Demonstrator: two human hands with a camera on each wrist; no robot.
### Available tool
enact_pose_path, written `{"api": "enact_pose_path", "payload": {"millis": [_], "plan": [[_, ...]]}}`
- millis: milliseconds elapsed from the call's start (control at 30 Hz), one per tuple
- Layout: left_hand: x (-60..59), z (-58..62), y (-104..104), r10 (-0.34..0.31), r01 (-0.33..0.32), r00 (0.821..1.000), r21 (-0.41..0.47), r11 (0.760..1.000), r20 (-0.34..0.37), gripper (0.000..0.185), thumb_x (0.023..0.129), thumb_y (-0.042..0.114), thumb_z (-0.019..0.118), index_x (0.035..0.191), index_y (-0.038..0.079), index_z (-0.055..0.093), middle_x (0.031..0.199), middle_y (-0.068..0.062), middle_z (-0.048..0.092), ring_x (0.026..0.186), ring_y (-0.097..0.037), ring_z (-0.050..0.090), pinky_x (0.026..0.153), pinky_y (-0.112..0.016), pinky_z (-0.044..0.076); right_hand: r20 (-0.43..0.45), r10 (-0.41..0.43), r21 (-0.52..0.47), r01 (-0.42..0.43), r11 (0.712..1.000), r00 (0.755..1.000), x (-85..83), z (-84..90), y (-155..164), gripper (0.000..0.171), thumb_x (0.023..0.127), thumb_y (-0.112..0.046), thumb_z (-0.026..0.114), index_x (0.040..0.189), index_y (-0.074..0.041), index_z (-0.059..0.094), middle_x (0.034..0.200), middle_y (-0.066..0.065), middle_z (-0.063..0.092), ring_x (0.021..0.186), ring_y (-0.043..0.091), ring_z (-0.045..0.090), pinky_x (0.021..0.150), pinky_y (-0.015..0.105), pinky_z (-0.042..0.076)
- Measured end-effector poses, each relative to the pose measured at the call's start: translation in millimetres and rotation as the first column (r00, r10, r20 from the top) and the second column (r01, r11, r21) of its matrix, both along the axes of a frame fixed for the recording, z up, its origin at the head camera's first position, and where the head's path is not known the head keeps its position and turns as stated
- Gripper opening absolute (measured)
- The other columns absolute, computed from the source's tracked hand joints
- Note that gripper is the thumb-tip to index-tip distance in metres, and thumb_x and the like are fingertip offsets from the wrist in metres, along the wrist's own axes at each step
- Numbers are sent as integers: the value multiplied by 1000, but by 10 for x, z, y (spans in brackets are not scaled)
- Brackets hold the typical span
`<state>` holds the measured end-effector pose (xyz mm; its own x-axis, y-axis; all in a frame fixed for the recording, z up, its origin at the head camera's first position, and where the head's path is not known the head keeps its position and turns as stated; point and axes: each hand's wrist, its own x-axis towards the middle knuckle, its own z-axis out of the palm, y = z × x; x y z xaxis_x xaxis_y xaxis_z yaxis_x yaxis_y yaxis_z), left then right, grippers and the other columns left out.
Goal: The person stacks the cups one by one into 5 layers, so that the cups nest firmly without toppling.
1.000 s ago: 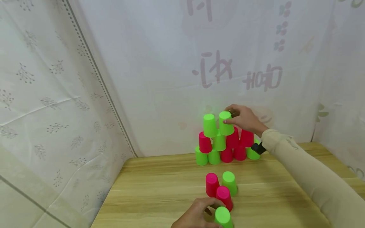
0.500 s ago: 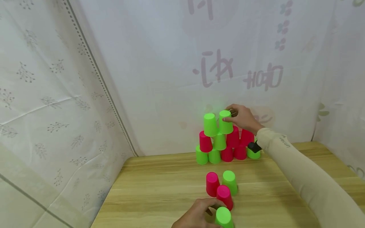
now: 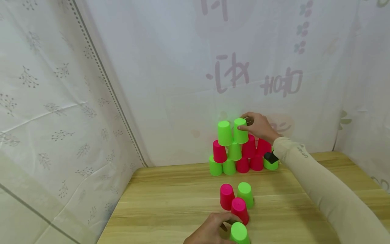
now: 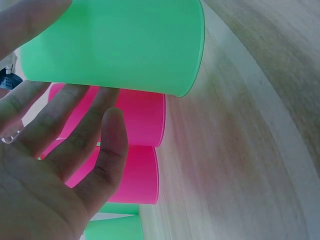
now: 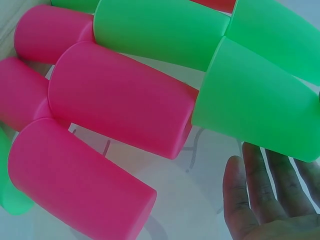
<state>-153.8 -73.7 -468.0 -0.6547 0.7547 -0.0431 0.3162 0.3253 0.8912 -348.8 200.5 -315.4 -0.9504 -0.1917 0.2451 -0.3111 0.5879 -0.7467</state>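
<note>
At the back of the table, my right hand (image 3: 261,127) grips a green cup (image 3: 240,135), thumb on its near side. That inverted cup sits on the third tier of a cup pyramid, beside another green cup (image 3: 224,134). In the right wrist view, the fingers (image 5: 257,185) lie along the gripped cup's side, and its rim meets the pink cup (image 5: 120,100) below. Near the front, my left hand (image 3: 207,231) holds another inverted green cup (image 3: 239,234), its thumb and fingers on opposite sides in the left wrist view. A pink cup (image 3: 240,211) stands just behind it.
Lower tiers hold several pink and green cups, including a pink cup (image 3: 219,151) and a green cup (image 3: 215,166) at the left end. Another pink cup (image 3: 226,197) and a green cup (image 3: 245,196) stand mid-table. A patterned cloth (image 3: 170,112) hangs close behind the pyramid.
The green cup in my right hand has shifted slightly left, closer to its neighbour, and my right forearm has swung a little left. My left hand stays on its cup.
</note>
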Motion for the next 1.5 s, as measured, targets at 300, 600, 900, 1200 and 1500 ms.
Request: {"api": "enact_pose_path", "payload": {"millis": [300, 600, 900, 1200, 1500], "plan": [[-2, -9, 3, 2, -2, 1000, 9, 1000, -1, 40, 86, 24, 80, 123, 21, 66, 114, 17, 68, 103, 7, 59, 85, -20, 55, 14, 0, 2, 0, 1000, 1000, 42, -13, 45, 64, 91, -33, 74, 143, -4, 48, 139, 23, 59, 124, 40, 60, 103, 54, 52], [8, 99, -4, -21, 21, 997, 2, 1000, -76, 39, 87, 29, 79, 123, 26, 65, 114, 18, 68, 104, 7, 60, 86, -20, 55, 11, -1, -15, 1, 1000, 1000, 146, 37, 160, 68, 91, -40, 73, 145, -8, 47, 142, 20, 58, 127, 39, 59, 104, 56, 50], [5, 410, -42, -77, 80, 949, -3, 997, -307, 47, 86, 24, 81, 129, 27, 62, 118, 15, 69, 104, 6, 60, 85, -19, 54, -61, -29, -77, 24, 997, 998, 370, 60, 326, 57, 94, -28, 71, 142, -7, 50, 138, 20, 60, 124, 37, 61, 101, 57, 52], [-186, 829, -68, -59, 100, 880, 62, 993, -472, 52, 82, 18, 83, 129, 22, 61, 113, 5, 69, 94, 2, 62, 81, -19, 57, -179, 18, -79, -32, 996, 984, 754, -99, 376, 47, 94, -25, 71, 135, -7, 56, 129, 16, 67, 113, 25, 67, 95, 28, 54], [-430, 1369, 7, 0, 40, 874, 72, 997, -486, 49, 84, 20, 81, 129, 20, 62, 113, 6, 70, 100, -7, 64, 83, -27, 57, -182, 72, -91, -89, 992, 981, 1136, -343, 350, 39, 91, -19, 74, 127, -7, 62, 119, 10, 70, 100, -6, 62, 87, 19, 55]]}}
